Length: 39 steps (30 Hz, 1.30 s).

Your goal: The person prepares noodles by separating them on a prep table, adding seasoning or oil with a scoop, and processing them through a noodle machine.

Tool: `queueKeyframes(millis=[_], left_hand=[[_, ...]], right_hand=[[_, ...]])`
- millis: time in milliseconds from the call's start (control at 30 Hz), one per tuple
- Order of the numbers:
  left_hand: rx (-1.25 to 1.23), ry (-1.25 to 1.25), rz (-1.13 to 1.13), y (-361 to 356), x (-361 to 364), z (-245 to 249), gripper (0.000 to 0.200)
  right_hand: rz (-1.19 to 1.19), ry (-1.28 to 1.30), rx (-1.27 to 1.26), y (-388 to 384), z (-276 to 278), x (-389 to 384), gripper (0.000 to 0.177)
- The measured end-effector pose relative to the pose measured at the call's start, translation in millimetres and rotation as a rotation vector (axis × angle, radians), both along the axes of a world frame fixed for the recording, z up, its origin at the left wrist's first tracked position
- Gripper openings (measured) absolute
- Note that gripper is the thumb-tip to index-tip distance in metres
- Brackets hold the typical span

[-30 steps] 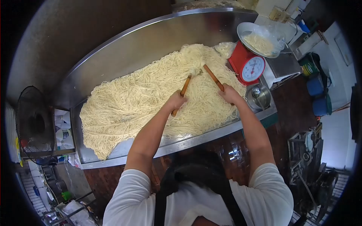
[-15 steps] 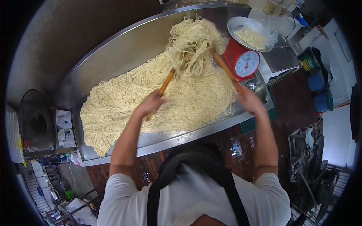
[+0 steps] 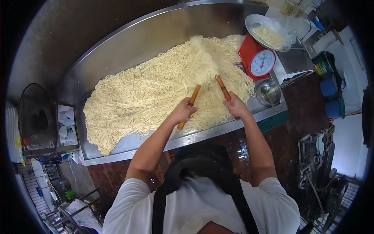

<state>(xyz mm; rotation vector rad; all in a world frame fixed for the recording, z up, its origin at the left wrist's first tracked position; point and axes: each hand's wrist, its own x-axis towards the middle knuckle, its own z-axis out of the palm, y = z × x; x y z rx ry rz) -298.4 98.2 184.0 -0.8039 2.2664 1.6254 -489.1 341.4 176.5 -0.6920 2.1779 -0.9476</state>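
Note:
A broad heap of pale noodles (image 3: 132, 103) covers most of the steel tray table (image 3: 194, 139). My left hand (image 3: 184, 111) is closed round a wooden stick (image 3: 195, 93), its lower end sticking out below the fist. In my right hand (image 3: 235, 106) is a second wooden stick (image 3: 222, 85), slanting up and left. The sticks' upper ends stand close together at a clump of noodles (image 3: 202, 58), which is blurred by motion. Both hands are over the near right part of the heap.
Right of the noodles stands a red dial scale (image 3: 257, 58), its metal pan (image 3: 255, 21) holding some noodles in plastic. A steel pot (image 3: 269, 93) with a ladle sits below the scale. A round wire-mesh basket (image 3: 39, 121) is at the left. The floor (image 3: 300, 113) looks wet.
The lifted bundle of noodles has dropped onto the heap. Both hands have come closer together, bringing the sticks from wide apart to nearly side by side. The view has shifted slightly.

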Motion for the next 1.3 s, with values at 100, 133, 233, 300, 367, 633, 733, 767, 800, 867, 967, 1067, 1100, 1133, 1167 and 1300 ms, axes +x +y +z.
queueKeyframes(millis=[100,133,233,300,367,633,733,767,800,867,967,1067,1100,1133,1167,1300], left_hand=[[0.139,0.029,0.095,-4,32,-1,0.029],[0.065,0.001,0.098,-4,45,-20,0.029],[-0.284,0.287,0.110,21,54,-135,0.027],[0.227,-0.081,0.159,35,5,-51,0.022],[0.520,0.055,0.265,32,-2,38,0.022],[-0.304,-0.386,-0.130,-90,197,123,0.049],[-0.351,-0.562,-0.247,-90,242,131,0.049],[-0.424,-0.583,-0.287,-78,237,122,0.050],[-0.584,-0.349,-0.313,-78,246,63,0.050],[-0.442,-0.427,-0.310,-55,166,22,0.049],[-0.236,-0.290,-0.326,-19,69,47,0.043],[-0.164,-0.255,-0.289,-44,115,50,0.046],[-0.164,-0.204,-0.289,-51,124,40,0.046],[-0.152,-0.164,-0.293,-52,139,16,0.047],[-0.134,-0.126,-0.297,-49,154,-13,0.047],[-0.007,-0.099,-0.370,35,55,6,0.043]], right_hand=[[-0.083,0.007,-0.026,22,30,28,0.029],[-0.085,0.052,-0.052,35,3,43,0.029],[-0.061,0.075,-0.067,22,-64,81,0.030],[-0.056,-0.083,-0.060,-6,-43,85,0.034],[-0.101,-0.242,-0.033,-24,74,72,0.039],[0.119,0.178,0.456,177,163,22,0.049],[0.149,0.041,0.422,246,126,56,0.050],[0.131,-0.051,0.431,240,94,64,0.051],[0.097,-0.030,0.251,222,42,69,0.052],[0.100,0.099,-0.041,151,-52,77,0.049],[-0.085,-0.337,0.101,49,-4,71,0.039],[-0.013,0.062,-0.095,85,15,91,0.038],[-0.036,0.051,-0.073,88,10,94,0.038],[-0.061,0.028,-0.039,96,-2,106,0.038],[-0.084,0.003,0.000,104,-18,122,0.038],[-0.334,-0.480,-0.207,89,4,130,0.024]])
